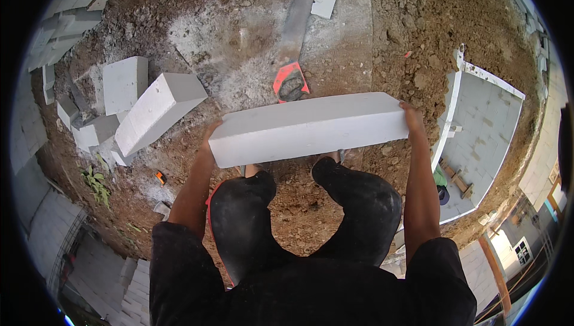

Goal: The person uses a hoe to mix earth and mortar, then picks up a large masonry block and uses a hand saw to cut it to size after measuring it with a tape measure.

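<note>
A long white block held by its two ends, crosswise in front of the person's knees.
The left hand (211, 132) grips one end of the block (314, 132) and the right hand (412, 120) grips the other, so the block spans the whole gap between them, its right end tilted slightly farther from the body. Just beyond the block, between the hands, a handsaw (294, 42) with a red-and-black handle lies on the dusty ground (436, 33), its blade pointing away; a small white offcut (324, 2) is near the blade's far end. Left of the left hand are several white blocks (161, 111); nearer the body, an orange-and-black object (160, 177), too small to identify.
</note>
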`<action>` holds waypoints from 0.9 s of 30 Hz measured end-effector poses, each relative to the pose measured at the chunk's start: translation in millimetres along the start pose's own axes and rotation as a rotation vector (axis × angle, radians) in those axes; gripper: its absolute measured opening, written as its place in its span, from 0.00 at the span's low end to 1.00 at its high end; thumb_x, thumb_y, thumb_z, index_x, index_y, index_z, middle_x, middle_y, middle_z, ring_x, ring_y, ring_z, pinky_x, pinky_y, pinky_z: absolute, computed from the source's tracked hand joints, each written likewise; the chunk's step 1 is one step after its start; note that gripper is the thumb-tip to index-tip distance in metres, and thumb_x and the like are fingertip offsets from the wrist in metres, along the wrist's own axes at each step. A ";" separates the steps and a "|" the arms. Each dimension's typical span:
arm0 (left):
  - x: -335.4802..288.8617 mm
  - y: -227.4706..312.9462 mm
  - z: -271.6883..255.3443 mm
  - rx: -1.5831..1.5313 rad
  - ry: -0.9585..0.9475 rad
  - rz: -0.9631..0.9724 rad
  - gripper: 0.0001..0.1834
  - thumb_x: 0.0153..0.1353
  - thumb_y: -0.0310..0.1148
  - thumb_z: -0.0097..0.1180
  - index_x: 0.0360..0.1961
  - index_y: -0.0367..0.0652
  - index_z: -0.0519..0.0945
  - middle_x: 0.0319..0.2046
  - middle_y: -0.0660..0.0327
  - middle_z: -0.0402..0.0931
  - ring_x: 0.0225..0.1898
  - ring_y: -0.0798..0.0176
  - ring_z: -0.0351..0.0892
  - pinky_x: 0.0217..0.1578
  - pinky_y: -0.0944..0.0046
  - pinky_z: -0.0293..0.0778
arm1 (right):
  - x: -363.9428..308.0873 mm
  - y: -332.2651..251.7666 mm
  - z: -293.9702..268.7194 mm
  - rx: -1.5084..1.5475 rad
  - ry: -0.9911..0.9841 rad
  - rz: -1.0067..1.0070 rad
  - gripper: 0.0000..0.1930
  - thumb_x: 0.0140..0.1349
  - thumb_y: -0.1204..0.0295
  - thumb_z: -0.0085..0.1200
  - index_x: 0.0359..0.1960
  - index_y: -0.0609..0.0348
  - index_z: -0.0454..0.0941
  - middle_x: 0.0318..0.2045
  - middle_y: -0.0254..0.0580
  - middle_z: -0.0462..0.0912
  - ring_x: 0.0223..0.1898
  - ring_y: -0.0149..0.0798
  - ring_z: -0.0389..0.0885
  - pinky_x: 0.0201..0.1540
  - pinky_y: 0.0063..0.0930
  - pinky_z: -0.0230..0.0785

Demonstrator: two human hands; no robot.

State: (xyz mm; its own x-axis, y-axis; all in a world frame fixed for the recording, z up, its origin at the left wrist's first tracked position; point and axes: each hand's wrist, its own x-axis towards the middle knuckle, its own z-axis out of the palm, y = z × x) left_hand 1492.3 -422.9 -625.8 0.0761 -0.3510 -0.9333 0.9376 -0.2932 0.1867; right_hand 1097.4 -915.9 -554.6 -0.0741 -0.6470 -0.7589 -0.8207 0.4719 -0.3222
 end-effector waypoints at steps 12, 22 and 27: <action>-10.6 -23.8 -11.8 -0.211 -0.084 0.040 0.30 0.68 0.53 0.52 0.59 0.39 0.79 0.48 0.53 0.84 0.47 0.57 0.85 0.48 0.56 0.81 | 3.3 -121.9 144.3 -0.678 0.040 -0.853 0.40 0.64 0.41 0.56 0.61 0.70 0.76 0.49 0.65 0.84 0.52 0.64 0.83 0.56 0.50 0.74; -54.3 -26.1 37.9 -0.185 0.014 0.279 0.32 0.59 0.49 0.66 0.59 0.40 0.77 0.50 0.53 0.83 0.52 0.55 0.84 0.52 0.54 0.78 | 10.8 -116.8 263.2 -0.886 -0.369 -0.677 0.23 0.55 0.48 0.68 0.36 0.57 0.83 0.41 0.55 0.87 0.46 0.53 0.86 0.49 0.47 0.76; -54.7 -22.1 23.7 0.023 -0.052 0.416 0.34 0.56 0.48 0.69 0.60 0.40 0.76 0.50 0.52 0.83 0.53 0.54 0.84 0.53 0.54 0.78 | -5.2 -101.6 272.3 -0.911 -0.052 -0.947 0.15 0.50 0.57 0.70 0.33 0.50 0.84 0.35 0.46 0.88 0.42 0.53 0.87 0.46 0.47 0.77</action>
State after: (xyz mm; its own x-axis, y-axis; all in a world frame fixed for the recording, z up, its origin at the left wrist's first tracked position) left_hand 1459.3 -418.2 -571.7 0.4289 -0.4878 -0.7603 0.8228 -0.1365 0.5517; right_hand 1335.5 -797.4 -672.1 0.7424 -0.4689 -0.4785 -0.6295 -0.7325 -0.2590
